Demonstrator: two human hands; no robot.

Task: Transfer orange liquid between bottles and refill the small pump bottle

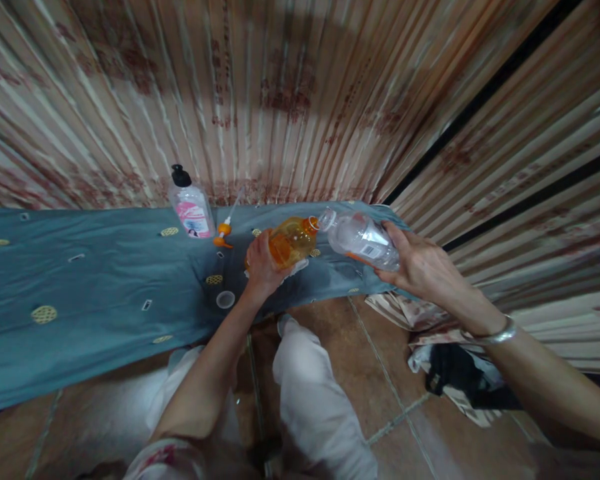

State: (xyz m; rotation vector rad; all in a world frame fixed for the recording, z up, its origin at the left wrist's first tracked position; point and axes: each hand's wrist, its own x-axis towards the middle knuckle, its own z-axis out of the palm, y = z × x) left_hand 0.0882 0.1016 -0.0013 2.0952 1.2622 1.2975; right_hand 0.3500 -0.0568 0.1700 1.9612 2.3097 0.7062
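My left hand [261, 265] grips an orange bottle [293, 241] with amber liquid, held tilted above the blue cloth [95, 287]. My right hand [414, 261] holds a clear plastic bottle [361, 240] on its side, its open mouth right against the mouth of the orange bottle. A small clear cap [225, 299] lies on the cloth just left of my left wrist. An orange pump head with a white tube [225, 233] lies on the cloth further back.
A clear pump bottle with a pink label and black top [191, 205] stands at the back by the striped curtain [300, 100]. My white-trousered knees [310, 393] are below. Crumpled cloth and a black item [455, 377] lie on the tiled floor at right.
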